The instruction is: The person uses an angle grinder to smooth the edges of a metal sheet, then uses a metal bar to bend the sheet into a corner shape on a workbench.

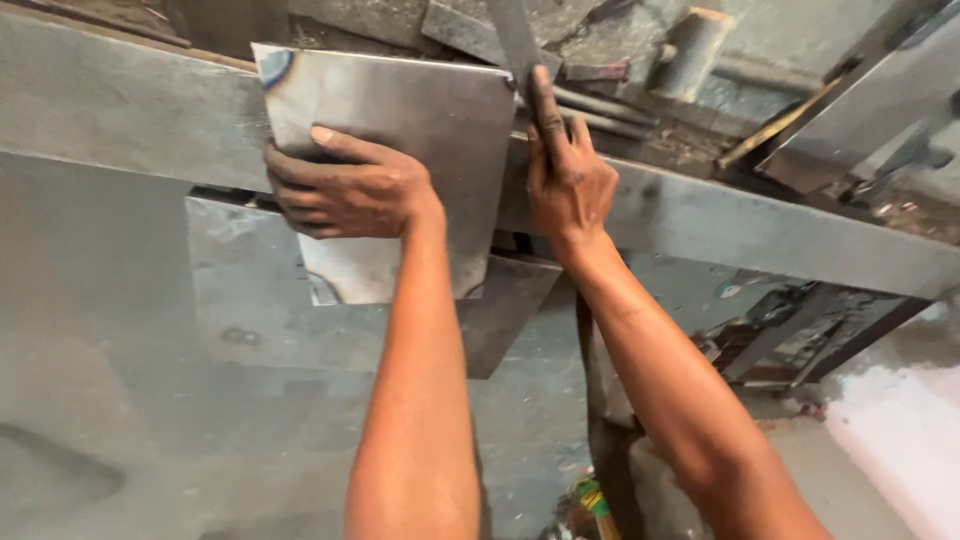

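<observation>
Seen from above, a long grey steel beam (120, 120) runs left to right. The left hand (340, 185) grips the left edge of a square metal sheet (430, 130), thumb on top, holding it tilted against the beam. Just beside the sheet's right edge, the right hand (565, 175) clasps a narrow flat metal bar (512, 40), forefinger stretched along it. Scrap metal (690, 50) lies beyond.

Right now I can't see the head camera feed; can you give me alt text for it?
The left hand grips a square steel plate by its left edge, holding it against a long steel beam. The right hand presses a narrow flat metal strip along the plate's right edge. More sheet metal lies below, scrap pieces behind.
</observation>
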